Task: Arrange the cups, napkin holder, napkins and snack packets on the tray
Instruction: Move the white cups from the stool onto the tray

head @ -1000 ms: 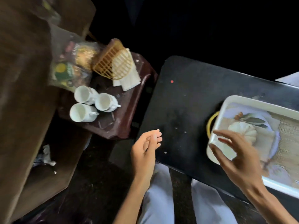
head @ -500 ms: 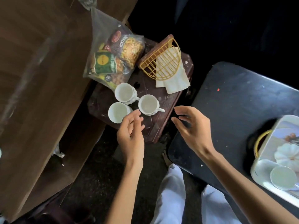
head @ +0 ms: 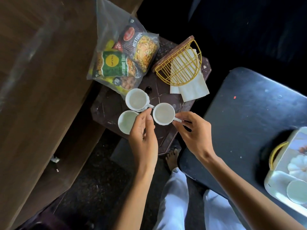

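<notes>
Three white cups stand on a small brown stool (head: 109, 107): a back cup (head: 136, 99), a front-left cup (head: 126, 122) and a right cup (head: 163, 114). My right hand (head: 193, 133) pinches the right cup's handle. My left hand (head: 143, 136) covers the front-left cup's right edge, fingertips at the back cup's handle; any grip is hidden. Snack packets (head: 126, 62) lie in a clear bag behind the cups. A yellow wire napkin holder (head: 180, 63) lies over white napkins (head: 191, 88). The white tray (head: 270, 180) at the far right holds another cup (head: 297, 191).
The tray rests on a black table (head: 240, 113) to the right of the stool. A large brown wooden surface (head: 41, 80) fills the left side. My legs in white trousers (head: 174, 205) and a bare foot (head: 172, 158) are below, over a dark floor.
The view swung left from the tray to the stool. Both hands moved forward to the cups: the right hand closed on the right cup's handle, the left reached between the cups.
</notes>
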Available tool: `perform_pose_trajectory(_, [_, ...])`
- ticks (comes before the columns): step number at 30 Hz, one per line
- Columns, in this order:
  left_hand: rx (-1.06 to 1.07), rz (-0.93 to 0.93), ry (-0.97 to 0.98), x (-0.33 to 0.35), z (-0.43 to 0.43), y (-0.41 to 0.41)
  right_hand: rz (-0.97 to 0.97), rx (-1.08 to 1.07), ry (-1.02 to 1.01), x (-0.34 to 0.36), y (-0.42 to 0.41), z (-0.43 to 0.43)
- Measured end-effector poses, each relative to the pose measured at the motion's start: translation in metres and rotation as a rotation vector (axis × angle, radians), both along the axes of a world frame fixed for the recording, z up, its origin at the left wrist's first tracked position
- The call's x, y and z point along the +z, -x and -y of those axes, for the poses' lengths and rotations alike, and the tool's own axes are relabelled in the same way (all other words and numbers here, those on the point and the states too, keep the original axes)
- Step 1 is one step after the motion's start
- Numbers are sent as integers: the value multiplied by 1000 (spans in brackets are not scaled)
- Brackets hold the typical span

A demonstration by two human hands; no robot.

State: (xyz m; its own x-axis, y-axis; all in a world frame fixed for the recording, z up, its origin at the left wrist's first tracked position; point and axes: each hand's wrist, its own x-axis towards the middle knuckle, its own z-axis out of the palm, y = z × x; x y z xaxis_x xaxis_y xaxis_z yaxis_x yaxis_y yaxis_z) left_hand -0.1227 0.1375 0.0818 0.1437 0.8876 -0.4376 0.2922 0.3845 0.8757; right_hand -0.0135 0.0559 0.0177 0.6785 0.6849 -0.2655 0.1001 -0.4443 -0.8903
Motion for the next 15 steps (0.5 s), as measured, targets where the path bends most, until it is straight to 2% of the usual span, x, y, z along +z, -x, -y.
perform_pose_trajectory(15, [-4, 83, 47, 4, -1, -5, -29, -107, -63, 6, -1, 7])
